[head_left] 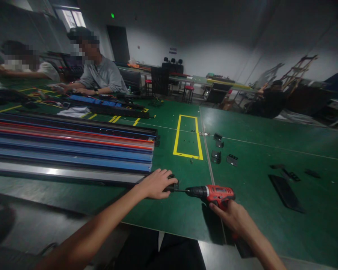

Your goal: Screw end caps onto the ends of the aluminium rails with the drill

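Observation:
My right hand (233, 216) is wrapped round the handle of a red and black cordless drill (220, 192), which points left. Its long thin bit (180, 190) reaches a small black bracket (172, 184) at the end of the nearest long metal profile (101, 176). Over that bracket and the profile's end lies my left hand (157, 184), its fingers curled about the black piece. Where the bit's tip meets the bracket is too small to make out.
Several long blue, red and black profiles (73, 150) lie side by side on the green table (250, 146). Loose black brackets (216, 156) sit right of a yellow taped rectangle (199, 150). A dark flat piece (285, 193) lies farther right. Two people sit at the far left side.

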The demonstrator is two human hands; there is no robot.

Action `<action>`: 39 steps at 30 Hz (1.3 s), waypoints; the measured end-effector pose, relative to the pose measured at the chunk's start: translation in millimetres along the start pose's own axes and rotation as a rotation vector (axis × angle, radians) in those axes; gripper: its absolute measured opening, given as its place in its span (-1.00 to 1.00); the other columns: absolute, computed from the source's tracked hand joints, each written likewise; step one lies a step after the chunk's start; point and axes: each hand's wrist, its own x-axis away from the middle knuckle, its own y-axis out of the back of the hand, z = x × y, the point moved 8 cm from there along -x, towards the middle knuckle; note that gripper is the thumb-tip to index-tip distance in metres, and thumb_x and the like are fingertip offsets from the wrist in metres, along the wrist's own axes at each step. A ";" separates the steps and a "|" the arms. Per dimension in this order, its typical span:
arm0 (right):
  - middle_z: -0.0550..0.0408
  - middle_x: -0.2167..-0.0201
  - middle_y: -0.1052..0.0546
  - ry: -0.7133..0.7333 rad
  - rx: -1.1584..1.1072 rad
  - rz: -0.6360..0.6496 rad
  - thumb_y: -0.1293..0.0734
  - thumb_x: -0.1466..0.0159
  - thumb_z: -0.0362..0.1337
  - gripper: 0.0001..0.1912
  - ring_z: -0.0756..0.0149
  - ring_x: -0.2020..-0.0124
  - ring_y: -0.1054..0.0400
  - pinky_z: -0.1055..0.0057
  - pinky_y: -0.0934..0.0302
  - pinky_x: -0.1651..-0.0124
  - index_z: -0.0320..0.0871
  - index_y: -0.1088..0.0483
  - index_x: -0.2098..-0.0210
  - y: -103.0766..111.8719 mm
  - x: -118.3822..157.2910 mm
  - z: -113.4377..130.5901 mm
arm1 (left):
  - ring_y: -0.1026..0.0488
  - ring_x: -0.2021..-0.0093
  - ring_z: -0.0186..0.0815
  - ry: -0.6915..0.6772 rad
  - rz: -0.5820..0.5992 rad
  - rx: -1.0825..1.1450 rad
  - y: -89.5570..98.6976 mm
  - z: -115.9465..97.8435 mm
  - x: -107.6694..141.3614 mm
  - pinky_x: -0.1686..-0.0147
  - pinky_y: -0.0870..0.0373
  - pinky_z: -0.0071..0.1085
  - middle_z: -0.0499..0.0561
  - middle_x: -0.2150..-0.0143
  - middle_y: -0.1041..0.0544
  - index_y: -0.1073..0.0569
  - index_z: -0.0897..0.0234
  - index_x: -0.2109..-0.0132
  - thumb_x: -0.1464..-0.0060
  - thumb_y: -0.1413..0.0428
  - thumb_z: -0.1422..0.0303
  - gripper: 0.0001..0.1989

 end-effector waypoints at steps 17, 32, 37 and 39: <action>-0.18 0.36 -0.63 0.049 -0.021 -0.040 -0.21 -0.36 0.04 -0.59 0.08 0.38 -0.54 0.29 -0.20 0.34 -0.17 -0.44 0.34 -1.2 8.8 9.0 | -0.41 0.00 -0.03 0.000 -0.027 0.013 0.4 0.3 0.9 0.07 -0.30 -0.19 0.12 -0.06 -0.44 -0.41 0.07 -0.19 -0.18 -0.16 0.19 -0.56; -0.11 0.37 -0.62 -0.010 0.011 -0.035 -0.23 -0.36 0.06 -0.61 0.07 0.33 -0.56 0.30 -0.18 0.31 -0.13 -0.40 0.34 -3.0 9.0 7.2 | -0.41 0.00 -0.03 0.012 -0.014 0.015 -0.7 1.1 0.9 0.07 -0.30 -0.19 0.12 -0.05 -0.44 -0.42 0.06 -0.19 -0.19 -0.16 0.19 -0.57; -0.14 0.34 -0.62 -0.005 0.016 -0.022 -0.22 -0.36 0.05 -0.62 0.04 0.30 -0.56 0.28 -0.19 0.28 -0.14 -0.40 0.33 -1.2 11.1 11.7 | -0.41 -0.01 -0.02 0.006 -0.016 0.002 -1.2 1.3 0.6 0.07 -0.31 -0.18 0.13 -0.05 -0.43 -0.41 0.06 -0.19 -0.18 -0.17 0.18 -0.57; -0.14 0.33 -0.62 -0.011 0.019 -0.026 -0.22 -0.35 0.04 -0.63 0.03 0.29 -0.56 0.28 -0.20 0.27 -0.14 -0.40 0.32 0.2 12.2 12.6 | -0.41 -0.01 -0.02 0.006 -0.014 0.002 -1.5 1.4 0.5 0.07 -0.30 -0.18 0.13 -0.05 -0.43 -0.41 0.06 -0.19 -0.18 -0.17 0.19 -0.57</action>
